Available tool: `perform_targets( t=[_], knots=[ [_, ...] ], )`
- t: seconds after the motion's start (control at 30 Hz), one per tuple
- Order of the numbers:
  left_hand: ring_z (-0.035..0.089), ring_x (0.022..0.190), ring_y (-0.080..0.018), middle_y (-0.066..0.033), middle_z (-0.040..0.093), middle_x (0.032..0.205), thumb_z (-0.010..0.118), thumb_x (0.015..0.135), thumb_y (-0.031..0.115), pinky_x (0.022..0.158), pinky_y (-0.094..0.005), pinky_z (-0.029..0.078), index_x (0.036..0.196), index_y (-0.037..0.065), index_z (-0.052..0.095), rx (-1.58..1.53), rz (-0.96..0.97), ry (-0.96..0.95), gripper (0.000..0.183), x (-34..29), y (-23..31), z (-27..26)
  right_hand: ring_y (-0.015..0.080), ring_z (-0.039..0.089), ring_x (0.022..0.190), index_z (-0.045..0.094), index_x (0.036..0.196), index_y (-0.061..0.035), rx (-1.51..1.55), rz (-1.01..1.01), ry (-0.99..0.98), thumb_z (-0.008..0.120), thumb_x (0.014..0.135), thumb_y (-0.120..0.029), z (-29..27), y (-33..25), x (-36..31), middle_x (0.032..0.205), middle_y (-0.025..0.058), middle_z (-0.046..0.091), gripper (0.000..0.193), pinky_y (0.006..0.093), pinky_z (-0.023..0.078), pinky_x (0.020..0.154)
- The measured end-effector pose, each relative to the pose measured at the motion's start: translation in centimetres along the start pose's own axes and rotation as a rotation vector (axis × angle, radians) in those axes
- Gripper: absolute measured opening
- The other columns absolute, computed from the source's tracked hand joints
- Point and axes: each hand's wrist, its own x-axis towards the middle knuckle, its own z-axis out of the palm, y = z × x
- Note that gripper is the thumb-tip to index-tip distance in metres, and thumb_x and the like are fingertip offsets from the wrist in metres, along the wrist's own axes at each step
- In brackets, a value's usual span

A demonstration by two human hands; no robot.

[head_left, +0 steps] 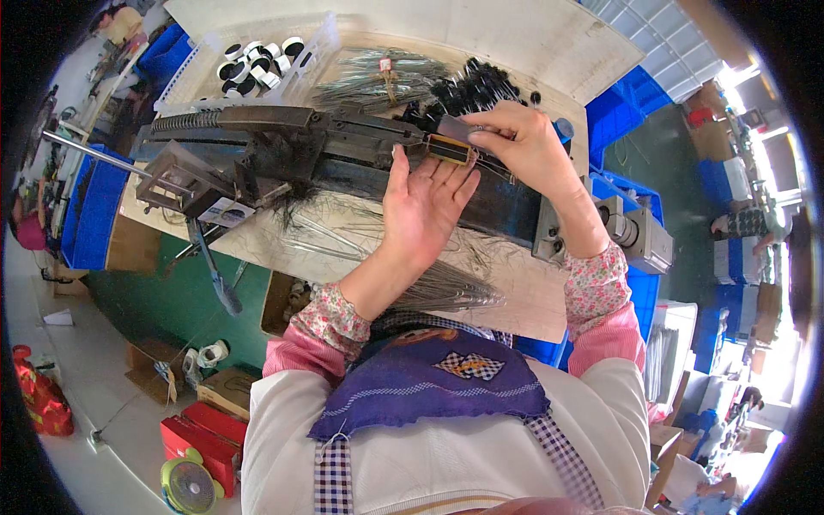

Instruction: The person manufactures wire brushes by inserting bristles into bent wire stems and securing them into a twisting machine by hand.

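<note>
A long, dark metal machine (360, 176) lies across the worktable in front of me. At its right part sits a small dark block with yellow edges (448, 150). My left hand (421, 210) is open, palm up, its extended fingertips at the near edge of this block. Above it, my right hand (528, 146) comes from the right with thumb and fingers closed on a flat grey piece (455, 129) beside the block. Thin wires (489, 163) show just below the right fingers. Loose black bristles (296, 193) cling to the machine left of my hands.
Behind the machine are a clear plastic basket (322, 51) of black-and-white rolls, a bundle of metal wires (378, 73) and black-tufted brushes (481, 86). More twisted wires (451, 287) lie on the near tabletop. A grey motor (639, 236) is at right; a metal rod (94, 153) sticks out left.
</note>
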Motion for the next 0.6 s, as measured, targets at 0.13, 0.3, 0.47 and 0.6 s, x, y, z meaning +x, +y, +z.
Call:
perform_targets(
  t=[0.13,0.3,0.47,0.6],
  knots=[
    [0.045,0.124,-0.0246,-0.0134,0.050,0.128,0.036,0.095,0.059,0.110,-0.0392,0.031,0.129,-0.003,0.042,0.042,0.004,-0.001,0.071,0.1,0.1,-0.1,0.0257,0.062,0.071,0.074,0.094,-0.0120,-0.044,-0.085,-0.067,0.069,0.075,-0.011,0.3,0.9,-0.3,0.072,0.0100,0.064,0.020,0.0337,0.049,0.065],
    [0.043,0.125,-0.0218,-0.0107,0.049,0.130,0.036,0.096,0.058,0.110,-0.0376,0.030,0.130,-0.001,0.041,0.066,-0.013,-0.002,0.069,0.2,0.5,0.0,0.0250,0.062,0.073,0.074,0.090,-0.0115,-0.211,-0.166,-0.113,0.067,0.077,-0.015,0.2,-0.2,0.6,0.072,0.0073,0.063,0.015,0.0344,0.046,0.069],
    [0.044,0.124,-0.0221,-0.0105,0.049,0.129,0.037,0.096,0.058,0.110,-0.0374,0.029,0.130,-0.001,0.041,0.079,-0.032,-0.002,0.068,0.2,0.7,0.3,0.0230,0.061,0.077,0.073,0.093,-0.0122,-0.360,-0.194,-0.115,0.066,0.078,-0.015,0.2,-0.3,0.0,0.075,0.0050,0.061,0.017,0.0346,0.041,0.080],
    [0.045,0.123,-0.0219,-0.0104,0.050,0.128,0.037,0.096,0.058,0.110,-0.0375,0.030,0.130,-0.001,0.041,0.059,-0.046,-0.015,0.068,0.3,0.8,0.0,0.0221,0.060,0.079,0.073,0.095,-0.0135,-0.340,-0.161,-0.116,0.067,0.078,-0.015,0.3,0.3,-0.3,0.077,0.0042,0.060,0.018,0.0350,0.039,0.084]
  ],
)
